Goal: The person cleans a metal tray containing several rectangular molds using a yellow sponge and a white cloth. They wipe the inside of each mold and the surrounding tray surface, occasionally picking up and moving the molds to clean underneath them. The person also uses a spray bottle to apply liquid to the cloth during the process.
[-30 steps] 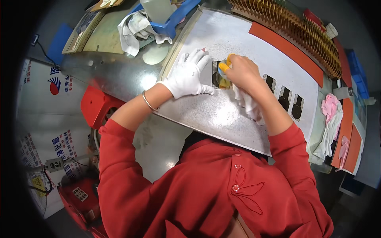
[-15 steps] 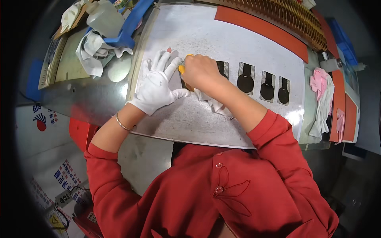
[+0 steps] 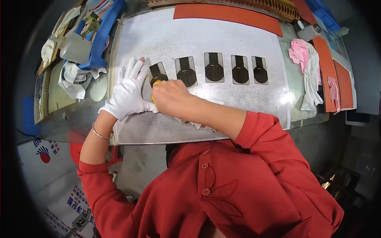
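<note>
My left hand (image 3: 129, 93), in a white glove with one fingertip bare, lies flat and spread on the white work sheet (image 3: 151, 47). Just right of its fingers is a thin dark plate (image 3: 158, 71) with a round shape and a mesh-patterned border. My bare right hand (image 3: 172, 97) is closed around a yellow-handled tool (image 3: 154, 95) over this plate's lower part. The tool's working end is hidden by the hand. A crumpled white cloth (image 3: 194, 124) shows beneath my right wrist. Similar plates (image 3: 185, 73) lie in a row to the right.
An orange-red strip (image 3: 226, 20) and a slotted brown rack (image 3: 262, 6) lie along the far edge. A blue basket (image 3: 97, 51), plastic bottle (image 3: 75, 47) and white rags (image 3: 73, 81) are at left. Pink and white cloths (image 3: 311, 87) hang at right, near another bottle (image 3: 309, 32).
The whole view has shifted, so the table appears further left. My right hand with the yellow tool has moved toward me along the leftmost plate, uncovering its upper part. My left hand stays flat.
</note>
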